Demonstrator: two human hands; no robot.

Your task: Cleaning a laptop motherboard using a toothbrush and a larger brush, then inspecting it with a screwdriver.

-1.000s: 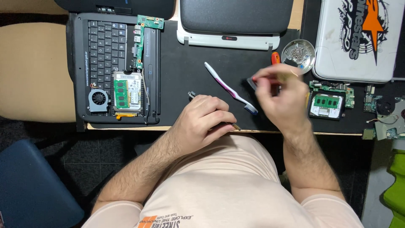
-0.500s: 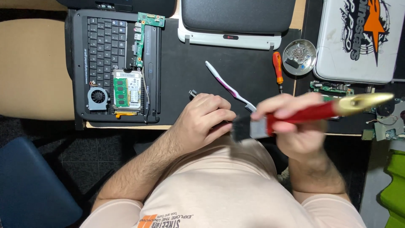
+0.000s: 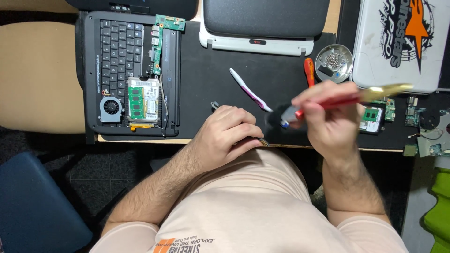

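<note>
Right hand (image 3: 328,119) clenched around red-handled brush (image 3: 323,105).

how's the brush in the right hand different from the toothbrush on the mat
The red-handled brush is held above the mat in the right hand, blurred; the toothbrush lies flat, untouched. The red-handled brush has a red handle and dark bristles; the toothbrush is white and purple and looks slimmer. Both are long-handled and lie diagonally in view.

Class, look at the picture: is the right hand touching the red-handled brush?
Touching. The head view shows the right hand closed around the red-handled brush, fingers wrapped over its handle.
</note>
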